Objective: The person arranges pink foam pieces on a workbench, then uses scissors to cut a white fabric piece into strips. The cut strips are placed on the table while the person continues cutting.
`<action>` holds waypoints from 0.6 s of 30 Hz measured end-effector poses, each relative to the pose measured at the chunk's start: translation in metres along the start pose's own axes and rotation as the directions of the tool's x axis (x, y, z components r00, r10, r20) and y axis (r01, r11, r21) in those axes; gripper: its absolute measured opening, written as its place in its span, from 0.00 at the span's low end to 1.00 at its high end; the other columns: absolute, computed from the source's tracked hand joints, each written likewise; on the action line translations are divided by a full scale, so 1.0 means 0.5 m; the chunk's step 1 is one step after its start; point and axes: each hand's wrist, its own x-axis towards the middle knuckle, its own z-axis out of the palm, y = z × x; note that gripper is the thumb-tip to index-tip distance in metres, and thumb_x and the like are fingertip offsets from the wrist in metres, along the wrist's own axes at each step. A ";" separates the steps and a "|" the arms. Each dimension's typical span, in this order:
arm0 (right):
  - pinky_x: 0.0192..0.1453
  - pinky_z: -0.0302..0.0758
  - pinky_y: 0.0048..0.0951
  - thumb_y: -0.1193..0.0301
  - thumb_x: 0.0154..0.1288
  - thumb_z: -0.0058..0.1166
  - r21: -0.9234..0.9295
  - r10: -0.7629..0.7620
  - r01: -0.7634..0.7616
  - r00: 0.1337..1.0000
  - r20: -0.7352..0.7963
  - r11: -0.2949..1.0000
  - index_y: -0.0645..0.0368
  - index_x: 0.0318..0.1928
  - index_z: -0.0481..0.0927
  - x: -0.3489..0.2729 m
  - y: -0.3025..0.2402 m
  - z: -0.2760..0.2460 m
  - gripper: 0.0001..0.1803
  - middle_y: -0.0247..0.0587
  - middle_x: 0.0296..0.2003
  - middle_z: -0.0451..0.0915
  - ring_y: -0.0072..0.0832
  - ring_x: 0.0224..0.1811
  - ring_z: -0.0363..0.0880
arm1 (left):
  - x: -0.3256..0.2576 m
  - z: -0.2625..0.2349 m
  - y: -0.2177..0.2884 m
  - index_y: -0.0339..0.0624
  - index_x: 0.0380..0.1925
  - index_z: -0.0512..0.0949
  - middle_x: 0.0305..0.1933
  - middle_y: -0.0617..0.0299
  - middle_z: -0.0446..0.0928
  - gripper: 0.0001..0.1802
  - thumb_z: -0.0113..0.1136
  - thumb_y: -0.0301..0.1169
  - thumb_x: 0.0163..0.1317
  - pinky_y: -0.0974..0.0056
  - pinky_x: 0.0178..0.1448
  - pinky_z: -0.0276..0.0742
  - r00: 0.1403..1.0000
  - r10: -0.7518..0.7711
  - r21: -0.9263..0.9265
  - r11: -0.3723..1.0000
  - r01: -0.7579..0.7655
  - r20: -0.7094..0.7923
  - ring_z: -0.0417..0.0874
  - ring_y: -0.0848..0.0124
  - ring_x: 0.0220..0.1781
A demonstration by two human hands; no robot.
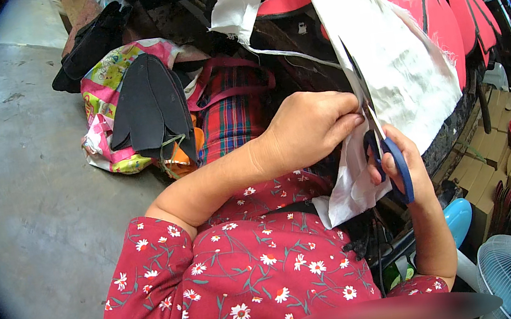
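Observation:
A large piece of white cloth [398, 69] with frayed edges hangs in front of me, its lower end reaching my lap. My left hand [314, 124] pinches the cloth's edge between thumb and fingers. Just right of it, my right hand [407, 162] grips a pair of scissors [401, 169] with dark blue handles. The blades point up and away, slightly parted, lying along the cloth beside my left fingertips. Exactly where the blades meet the cloth is hard to make out.
Red pieces with black lines [428, 1] lie behind the cloth. To the left are stacked black cut-out pieces [148, 106] on a colourful bag [97, 109], near plaid fabric [231, 121]. Cardboard boxes [480, 175] and a fan [509, 274] stand at the right.

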 end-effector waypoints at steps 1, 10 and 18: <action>0.24 0.67 0.21 0.65 0.63 0.63 0.006 -0.012 0.012 1.000 0.000 1.000 0.60 0.36 0.72 0.001 -0.003 0.002 0.15 0.30 0.24 0.71 0.18 0.21 0.70 | 0.000 -0.001 0.003 0.36 0.34 0.79 0.27 0.49 0.77 0.07 0.62 0.30 0.63 0.58 0.33 0.75 1.000 -0.002 0.017 1.000 0.001 0.005 0.80 0.52 0.29; 0.22 0.64 0.21 0.64 0.65 0.61 -0.051 -0.026 0.028 0.999 0.037 0.998 0.61 0.36 0.71 -0.002 -0.022 0.005 0.16 0.31 0.24 0.71 0.19 0.17 0.69 | 0.001 -0.019 0.008 0.37 0.31 0.77 0.27 0.51 0.77 0.07 0.62 0.30 0.62 0.56 0.34 0.75 0.999 0.025 0.042 0.999 -0.026 0.022 0.81 0.52 0.31; 0.19 0.63 0.20 0.55 0.64 0.64 -0.119 0.039 -0.043 0.999 -0.035 0.992 0.61 0.35 0.71 -0.017 -0.045 0.008 0.22 0.31 0.18 0.71 0.19 0.14 0.68 | -0.008 -0.017 0.008 0.39 0.35 0.79 0.32 0.53 0.79 0.07 0.63 0.29 0.59 0.55 0.37 0.78 0.994 0.095 0.050 0.994 -0.098 0.060 0.83 0.52 0.34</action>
